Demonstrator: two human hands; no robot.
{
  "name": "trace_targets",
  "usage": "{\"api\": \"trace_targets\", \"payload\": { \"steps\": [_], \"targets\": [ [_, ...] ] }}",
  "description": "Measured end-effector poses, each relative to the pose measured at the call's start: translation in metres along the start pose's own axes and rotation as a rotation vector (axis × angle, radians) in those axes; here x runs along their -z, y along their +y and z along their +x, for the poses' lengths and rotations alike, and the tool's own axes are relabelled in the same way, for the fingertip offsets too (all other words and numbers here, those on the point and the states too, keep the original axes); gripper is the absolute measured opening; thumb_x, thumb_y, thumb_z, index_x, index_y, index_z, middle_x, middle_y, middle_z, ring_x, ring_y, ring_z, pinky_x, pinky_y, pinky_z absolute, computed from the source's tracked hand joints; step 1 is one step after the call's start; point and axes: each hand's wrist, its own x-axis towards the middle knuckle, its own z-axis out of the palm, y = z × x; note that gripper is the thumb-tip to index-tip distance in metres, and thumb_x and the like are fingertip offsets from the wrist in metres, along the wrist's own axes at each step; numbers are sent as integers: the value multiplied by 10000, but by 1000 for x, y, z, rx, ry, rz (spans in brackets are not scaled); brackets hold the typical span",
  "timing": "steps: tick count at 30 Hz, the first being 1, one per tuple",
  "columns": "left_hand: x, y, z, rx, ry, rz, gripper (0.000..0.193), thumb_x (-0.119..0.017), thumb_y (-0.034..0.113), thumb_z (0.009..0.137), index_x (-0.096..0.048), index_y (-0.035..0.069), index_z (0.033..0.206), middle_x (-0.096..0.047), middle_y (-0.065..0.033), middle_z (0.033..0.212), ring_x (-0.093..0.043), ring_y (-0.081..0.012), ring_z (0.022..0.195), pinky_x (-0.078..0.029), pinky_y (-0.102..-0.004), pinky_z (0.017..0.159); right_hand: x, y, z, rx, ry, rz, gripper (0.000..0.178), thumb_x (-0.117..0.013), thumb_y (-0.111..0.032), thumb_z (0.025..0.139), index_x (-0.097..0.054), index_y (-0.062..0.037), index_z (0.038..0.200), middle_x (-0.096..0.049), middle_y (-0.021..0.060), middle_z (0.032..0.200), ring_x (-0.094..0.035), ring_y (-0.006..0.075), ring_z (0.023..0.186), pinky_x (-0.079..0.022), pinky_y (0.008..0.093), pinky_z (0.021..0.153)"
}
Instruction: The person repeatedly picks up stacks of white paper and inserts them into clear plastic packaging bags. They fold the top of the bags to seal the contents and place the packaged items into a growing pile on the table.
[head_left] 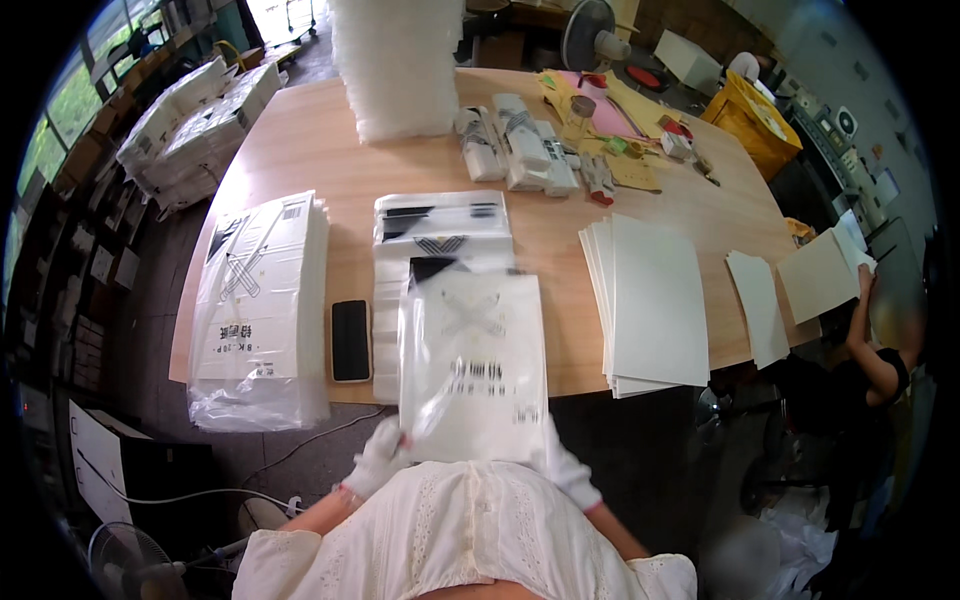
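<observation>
A plastic-sleeved pack of white paper with dark print lies tilted in front of me, its near end at my body. My left hand, in a white glove, is closed on its near left corner. My gloved right hand grips the near right edge, its fingers partly hidden and blurred. Under the pack's far end is a stack of similar sleeved packs. To the left lie a black phone and a tall pile of sleeved packs.
White sheets are fanned on the right, beside a smaller stack. Small wrapped bundles and a jar stand farther back, near a tall white stack. At the far right, a co-worker's hand holds a sheet.
</observation>
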Motion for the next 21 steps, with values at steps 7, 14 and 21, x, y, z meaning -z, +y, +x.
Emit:
{"api": "trace_targets", "payload": {
  "steps": [7, 14, 21],
  "targets": [
    [13, 72, -16, -46, -68, 167, 251, -515, -50, 704, -579, 22, 935, -583, -148, 849, -596, -246, 830, -481, -337, 726, -34, 37, -21, 111, 150, -235, 448, -498, -159, 849, -431, -50, 1279, -595, 209, 879, -579, 369, 754, -455, 459, 635],
    [23, 87, -15, -433, -115, 115, 185, -493, -93, 626, -532, 1, 782, -539, -130, 817, -558, -246, 758, -457, -303, 666, -40, 84, -20, -457, 39, 1078, 479, -548, -316, 862, -471, -90, 1277, -587, 61, 1094, -565, 179, 947, -451, 363, 835],
    [81, 168, -35, -532, 85, -201, 106, -511, 96, 766, -561, 25, 828, -551, -74, 744, -525, -189, 618, -448, -281, 566, -117, -22, 70, 30, 126, 461, 383, -556, -302, 901, -528, -39, 1179, -602, 31, 996, -569, 118, 863, -461, 272, 770]
  ]
}}
